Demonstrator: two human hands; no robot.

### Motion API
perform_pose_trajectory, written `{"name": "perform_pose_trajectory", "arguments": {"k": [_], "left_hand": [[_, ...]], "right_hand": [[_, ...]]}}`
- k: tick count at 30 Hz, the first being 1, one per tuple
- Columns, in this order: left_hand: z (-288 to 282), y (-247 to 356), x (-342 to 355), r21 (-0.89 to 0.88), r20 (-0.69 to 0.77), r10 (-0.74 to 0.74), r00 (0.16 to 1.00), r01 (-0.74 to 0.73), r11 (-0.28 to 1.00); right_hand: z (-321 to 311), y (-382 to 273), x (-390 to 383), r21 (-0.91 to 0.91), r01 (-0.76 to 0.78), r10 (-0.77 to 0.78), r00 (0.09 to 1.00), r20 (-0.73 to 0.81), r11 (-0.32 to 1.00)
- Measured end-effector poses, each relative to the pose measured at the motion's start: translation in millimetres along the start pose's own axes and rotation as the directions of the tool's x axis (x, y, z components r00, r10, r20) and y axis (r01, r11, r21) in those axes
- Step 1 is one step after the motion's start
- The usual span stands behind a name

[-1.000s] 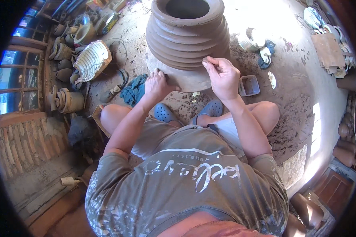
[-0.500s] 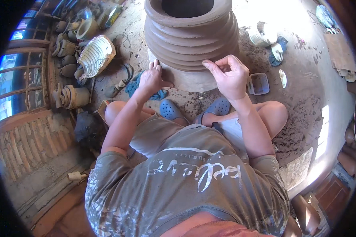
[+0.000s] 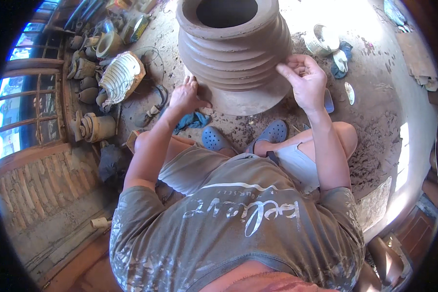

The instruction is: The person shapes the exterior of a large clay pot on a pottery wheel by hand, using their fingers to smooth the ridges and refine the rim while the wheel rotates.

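A large ribbed brown clay pot (image 3: 228, 56), with a thick rim and a dark open mouth, stands in front of me on a round turntable (image 3: 243, 103). My left hand (image 3: 186, 96) lies on the left edge of the turntable, fingers stretched forward and thumb out, holding nothing. At the pot's lower right side is my right hand (image 3: 306, 80), its thumb and forefinger pinched together close to the ridges. Whatever is between those fingertips, if anything, is too small to make out.
Left of the pot lie a white ribbed mould (image 3: 121, 78), a blue cloth (image 3: 192, 121) and several small clay vessels (image 3: 87, 87). A white bucket (image 3: 321, 40) and a clear plastic tub (image 3: 328, 101) sit to the right. Clay crumbs (image 3: 374, 131) litter the floor.
My right hand has moved right along the pot's lower side, away from its front. My left hand stays at the turntable's left edge. The view has shifted slightly.
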State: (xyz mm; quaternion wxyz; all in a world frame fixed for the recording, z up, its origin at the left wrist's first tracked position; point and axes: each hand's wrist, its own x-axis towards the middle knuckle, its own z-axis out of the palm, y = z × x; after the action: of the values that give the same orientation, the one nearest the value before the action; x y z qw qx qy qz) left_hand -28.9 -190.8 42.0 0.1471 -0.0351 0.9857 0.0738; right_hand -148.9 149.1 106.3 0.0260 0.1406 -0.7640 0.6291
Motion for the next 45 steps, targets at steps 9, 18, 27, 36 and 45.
{"name": "perform_pose_trajectory", "arguments": {"k": [9, 18, 27, 36, 45], "left_hand": [[60, 110, -24, 0.056, -0.073, -0.159, 0.985, 0.163, 0.985], [70, 142, -20, 0.175, -0.017, -0.103, 0.995, 0.104, 0.979], [83, 138, -23, 0.118, -0.114, -0.139, 0.984, 0.152, 0.981], [57, 104, -22, -0.045, -0.076, -0.094, 0.993, 0.091, 0.995], [17, 122, -73, -0.914, 0.351, 0.147, 0.925, 0.305, 0.268]], "right_hand": [[25, -4, -38, -0.087, 0.032, -0.028, 0.999, 0.041, 0.996], [63, -8, -85, -0.276, 0.289, -0.278, 0.957, 0.080, 0.917], [22, -5, -43, -0.153, 0.108, -0.102, 0.994, 0.047, 0.982], [43, -17, -105, -0.280, 0.393, -0.295, 0.896, 0.333, 0.876], [32, 15, -108, -0.092, 0.593, -0.461, 0.705, 0.538, 0.800]]}}
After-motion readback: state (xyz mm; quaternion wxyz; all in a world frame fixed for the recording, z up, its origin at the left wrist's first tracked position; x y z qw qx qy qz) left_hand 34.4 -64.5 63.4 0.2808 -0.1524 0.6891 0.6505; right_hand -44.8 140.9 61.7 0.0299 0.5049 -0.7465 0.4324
